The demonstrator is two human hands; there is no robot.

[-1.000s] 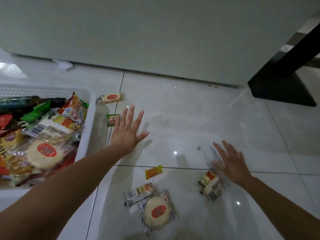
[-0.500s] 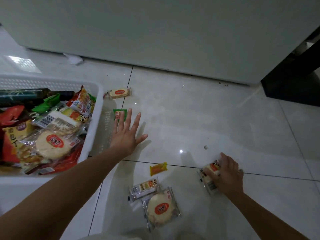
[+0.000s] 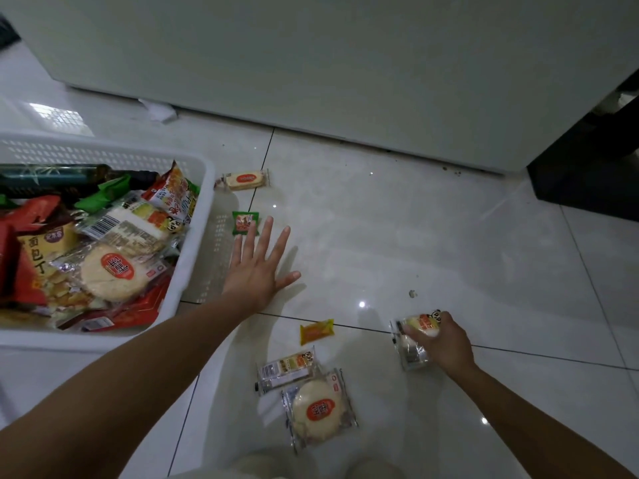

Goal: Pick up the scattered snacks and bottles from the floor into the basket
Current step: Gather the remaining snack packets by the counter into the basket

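basket [image 3: 193,271] at left is nearly full; five snacks lie loose; right hand [image 3: 446,344] grips a clear packet [image 3: 415,340], left hand [image 3: 257,271] spread empty.

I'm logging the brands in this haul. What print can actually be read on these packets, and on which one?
"面包丁": on the tan packet in the white basket.
Barcode, digits unreadable: on the white wrapper in the basket.
Red round labels on the rice cracker in the basket and the one on the floor: characters too blurred to read.
All other wrappers: too small or blurred.
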